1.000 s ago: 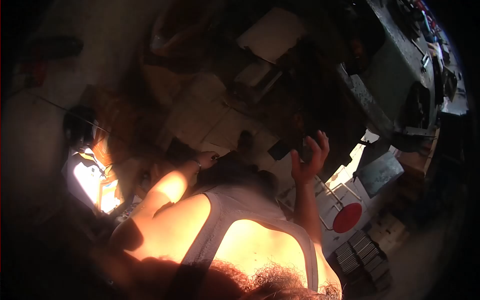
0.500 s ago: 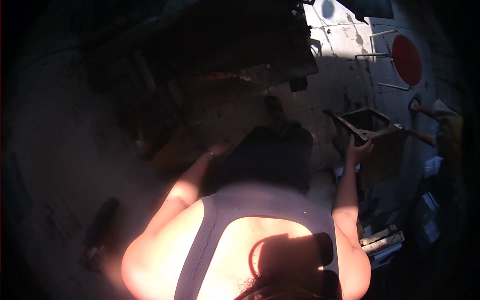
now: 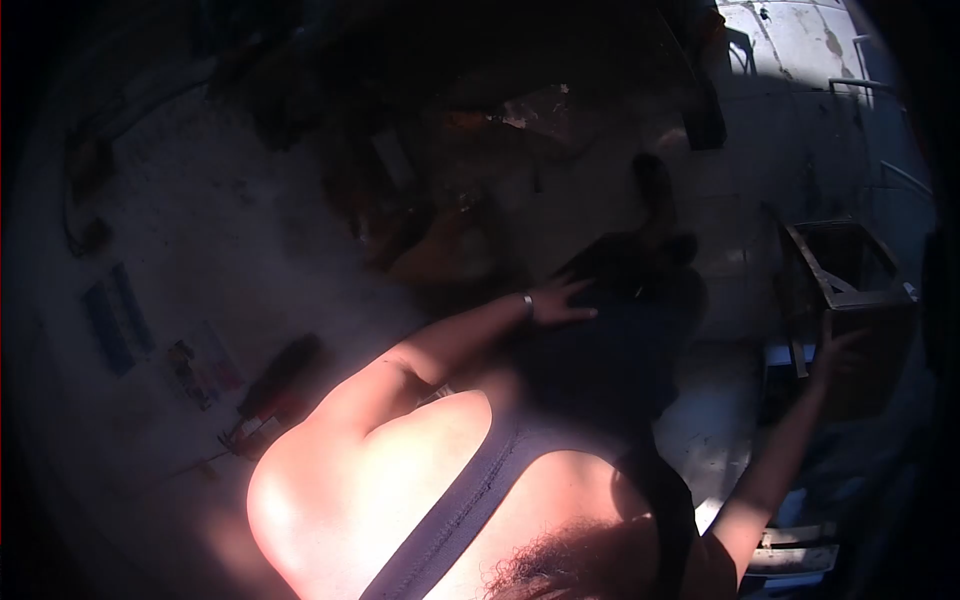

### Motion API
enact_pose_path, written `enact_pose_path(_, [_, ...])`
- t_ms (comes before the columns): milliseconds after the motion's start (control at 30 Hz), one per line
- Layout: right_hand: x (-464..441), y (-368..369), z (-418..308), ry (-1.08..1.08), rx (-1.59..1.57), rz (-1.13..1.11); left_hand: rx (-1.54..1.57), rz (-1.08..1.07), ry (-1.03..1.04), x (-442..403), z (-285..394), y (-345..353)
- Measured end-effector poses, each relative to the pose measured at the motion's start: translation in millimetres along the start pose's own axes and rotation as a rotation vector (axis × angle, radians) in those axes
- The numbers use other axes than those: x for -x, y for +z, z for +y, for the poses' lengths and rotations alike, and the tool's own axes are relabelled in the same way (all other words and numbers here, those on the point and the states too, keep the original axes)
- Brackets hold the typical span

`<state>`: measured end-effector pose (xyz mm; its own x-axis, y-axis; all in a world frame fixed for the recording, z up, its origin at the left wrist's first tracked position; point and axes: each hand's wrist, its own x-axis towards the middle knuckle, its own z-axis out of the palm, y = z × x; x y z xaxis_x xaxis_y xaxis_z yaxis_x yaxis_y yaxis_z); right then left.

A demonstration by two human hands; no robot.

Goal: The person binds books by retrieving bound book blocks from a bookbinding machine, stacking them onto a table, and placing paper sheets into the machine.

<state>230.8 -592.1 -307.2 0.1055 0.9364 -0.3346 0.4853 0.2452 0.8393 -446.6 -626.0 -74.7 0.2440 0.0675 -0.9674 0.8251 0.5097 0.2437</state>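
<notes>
My left hand [image 3: 565, 303], a band at its wrist, is spread over the dark clothing on my lap. Its fingers are apart and hold nothing that I can see. My right hand [image 3: 838, 358] reaches out to the right, fingers apart, just below a wooden box-like frame [image 3: 855, 298]. The frame has an open top and a slat across one corner. Whether my fingertips touch its side is too dark to tell.
Pale slats [image 3: 795, 545] lie low on the right. Metal legs [image 3: 865, 85] stand on the sunlit floor at upper right. A dark bulky structure fills the upper middle. Printed sheets [image 3: 205, 365] and a dark object with red [image 3: 275, 400] lie on the left.
My right hand has let go of the frame's corner and is lower beside it. My left hand has moved in over my lap. The view has swung left, taking the red seat and other person out.
</notes>
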Motion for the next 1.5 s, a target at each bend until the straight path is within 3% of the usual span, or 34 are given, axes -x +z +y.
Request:
enact_pose_path(67, [0.8, 19.0, 12.7, -0.177, 0.347, 0.167, -0.097, -0.05, -0.026, -11.4, 15.3, -3.5])
enact_pose_path(100, [2.4, 10.3, 18.9, -0.358, 0.532, -0.019, -0.14, -0.077, -0.039, -17.4, 21.1, -1.0])
enact_pose_path(200, [13.5, 104.3, -20.1, -0.324, 0.49, -0.128, -0.255, -0.113, -0.071, -39.0, 28.6, 3.5])
enact_pose_path(233, [23.1, 129.2, -30.0, -0.151, 0.278, -0.051, -0.278, -0.125, -0.088, -43.9, 30.9, 4.9])
enact_pose_path(333, [42.8, 56.1, 1.5, -0.308, 0.729, -0.092, -0.337, -0.148, -0.136, -55.9, 40.4, 8.3])
enact_pose_path(367, [48.1, 49.5, -3.3, -0.239, 0.805, -0.184, -0.352, -0.145, -0.154, -59.0, 44.6, 9.6])
enact_pose_path(467, [52.6, 14.1, 0.8, 0.034, 1.189, -0.149, -0.442, -0.154, -0.204, -70.2, 63.5, 11.1])
enact_pose_path(533, [44.1, -39.2, 36.1, -0.082, 0.877, -0.001, -0.478, -0.162, -0.206, -82.0, 66.2, 10.9])
enact_pose_path(600, [36.3, -87.1, 61.2, -0.23, 0.963, 0.104, -0.475, -0.172, -0.174, -89.6, 63.6, 15.8])
enact_pose_path(633, [29.7, -108.3, 70.0, -0.322, 1.206, 0.132, -0.499, -0.19, -0.194, -90.8, 70.1, 13.9])
enact_pose_path(700, [21.1, -124.2, 73.8, -0.179, 0.763, -0.004, -0.548, -0.213, -0.212, -95.8, 89.2, 5.5])
enact_pose_path(800, [24.1, -138.0, 52.7, 0.477, -1.354, -0.304, -0.524, -0.204, -0.203, -103.8, 92.4, 4.0])
enact_pose_path(833, [13.1, -154.2, 73.0, 0.359, -1.381, -0.592, -0.539, -0.206, -0.204, -105.7, 96.6, 1.1])
enact_pose_path(1000, [5.0, -166.3, 67.4, 0.462, -1.399, -0.541, -0.577, -0.156, -0.186, -113.9, 112.4, -5.6])
enact_pose_path(1233, [-9.7, -180.6, 78.3, 0.46, -1.501, -0.709, -0.642, -0.002, -0.056, -144.5, 104.0, 3.5])
enact_pose_path(1300, [-11.9, -191.9, 87.4, 0.443, -1.521, -0.765, -0.646, -0.06, -0.063, -133.0, 122.0, -7.6])
enact_pose_path(1400, [-14.4, -206.2, 99.9, 0.432, -1.542, -0.836, -0.677, -0.076, 0.147, -135.3, 120.2, -23.2])
enact_pose_path(1500, [-14.3, -215.0, 106.8, 0.43, -1.557, -0.849, -0.485, 0.041, 0.195, -105.6, 125.5, -43.5])
